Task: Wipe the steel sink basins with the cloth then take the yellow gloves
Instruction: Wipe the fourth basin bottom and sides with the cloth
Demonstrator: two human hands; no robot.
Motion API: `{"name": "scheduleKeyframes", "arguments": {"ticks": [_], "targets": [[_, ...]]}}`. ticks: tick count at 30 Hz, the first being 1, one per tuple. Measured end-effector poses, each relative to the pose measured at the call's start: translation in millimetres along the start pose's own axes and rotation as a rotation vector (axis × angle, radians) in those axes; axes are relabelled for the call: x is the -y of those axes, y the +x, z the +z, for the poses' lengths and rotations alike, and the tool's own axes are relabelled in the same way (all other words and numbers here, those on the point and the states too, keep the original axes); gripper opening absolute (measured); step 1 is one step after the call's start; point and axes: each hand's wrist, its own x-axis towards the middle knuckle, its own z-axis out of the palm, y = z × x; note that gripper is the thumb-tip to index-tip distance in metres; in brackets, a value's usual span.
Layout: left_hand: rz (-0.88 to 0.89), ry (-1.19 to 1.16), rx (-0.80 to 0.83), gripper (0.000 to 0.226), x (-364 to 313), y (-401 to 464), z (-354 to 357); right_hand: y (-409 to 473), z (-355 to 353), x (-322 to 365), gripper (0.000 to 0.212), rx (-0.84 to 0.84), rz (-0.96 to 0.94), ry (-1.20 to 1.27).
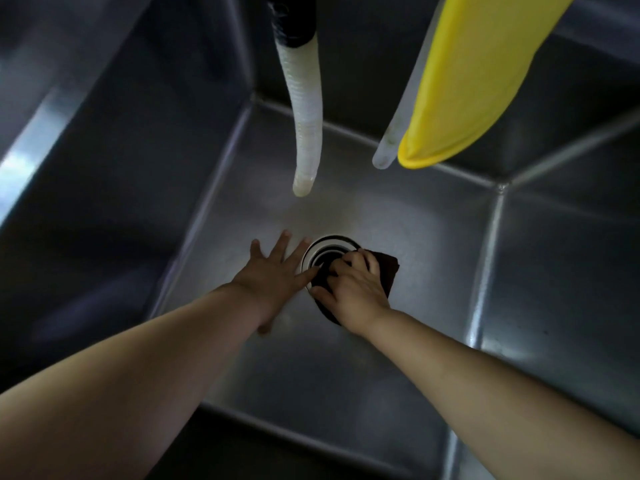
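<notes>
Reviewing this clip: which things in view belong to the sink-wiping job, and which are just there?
Part of the job:
- dark cloth, gripped by right hand
- steel basin
- left hand, flat on the basin floor
- yellow glove, hanging above

Just there:
- ribbed white hose
- clear tube
- drain

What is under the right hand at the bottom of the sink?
Under the right hand lies a dark cloth, which the hand grips. The cloth covers part of the round drain. The covered part of the drain cannot be seen.

drain (pixel 323 252) sitting in basin (pixel 398 216) floor centre | cloth (pixel 389 268) lying on drain's right edge | hose (pixel 304 133) hanging behind | glove (pixel 474 81) hanging right of hose
</notes>
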Motion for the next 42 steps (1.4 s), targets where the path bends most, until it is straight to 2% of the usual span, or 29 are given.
{"name": "scheduleKeyframes", "arguments": {"ticks": [3,6,8,14,18,24,28,33,38,42], "targets": [[-0.007,0.006,-0.012,0.138,-1,-2,-1,-9,0,-1,0.041,-0.052,-0.025,-0.013],[-0.004,-0.007,-0.017,0.138,-2,-2,0,-20,1,-4,0.038,-0.090,-0.003,0.040],[-0.002,-0.010,-0.013,0.139,-1,-1,0,-19,0,-7,0.037,-0.056,-0.046,0.011],[-0.004,0.013,0.000,0.139,-1,1,1,-1,-5,-7,0.054,0.085,-0.093,-0.070],[-0.001,0.015,0.003,0.138,-1,0,0,-2,-8,-9,0.057,0.155,-0.106,-0.137],[0.006,-0.003,0.008,0.137,0,-1,-3,-3,-7,-2,0.064,0.178,-0.054,-0.214],[-0.001,0.015,0.000,0.137,-1,-2,-3,-1,-4,4,0.061,0.145,0.020,-0.144],[-0.012,0.001,0.017,0.136,-3,-2,-5,-1,-13,-1,0.055,0.167,-0.010,-0.050],[-0.020,0.026,0.037,0.135,-5,-1,-5,8,-21,0,0.061,0.174,-0.209,-0.366],[-0.006,0.016,0.039,0.136,-3,2,-4,7,-23,-3,0.068,0.188,-0.267,-0.544]]}}
